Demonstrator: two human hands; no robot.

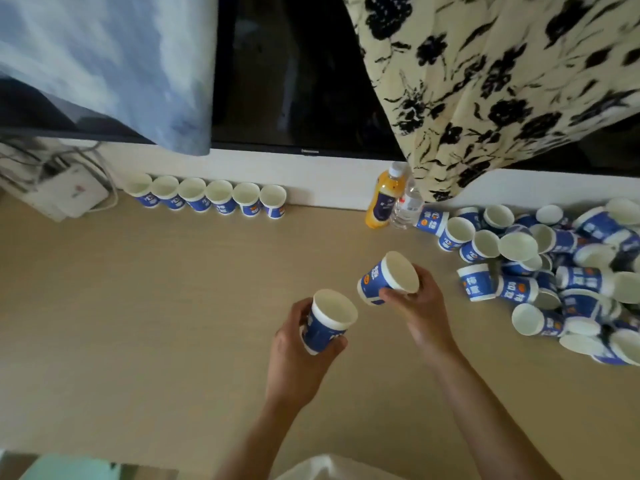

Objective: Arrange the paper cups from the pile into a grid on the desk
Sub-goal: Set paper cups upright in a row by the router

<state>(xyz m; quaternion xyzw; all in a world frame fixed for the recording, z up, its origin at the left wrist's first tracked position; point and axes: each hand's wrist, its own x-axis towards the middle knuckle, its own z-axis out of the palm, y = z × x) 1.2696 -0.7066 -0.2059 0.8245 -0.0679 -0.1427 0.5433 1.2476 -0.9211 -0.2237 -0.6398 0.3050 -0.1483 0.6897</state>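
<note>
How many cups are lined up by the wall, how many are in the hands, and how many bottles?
Cups in the row by the wall: 6
Held cups: 2, left hand and right hand
Bottles: 2
Total: 10
Pile not counted.

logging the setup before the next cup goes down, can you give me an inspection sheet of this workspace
surface: tan desk, set against a white ledge.
job's things: row of six cups upright along the back edge; pile of cups at the right, many on their sides.
clutter: orange drink bottle and clear water bottle standing beside the pile; white box at the back left.
hands: left hand grips a near-upright cup; right hand holds a tilted cup.
cables: pale cables behind the white box.
surroundings: dark screen behind the desk; blue cloth and floral cloth hang in front of it.
</note>
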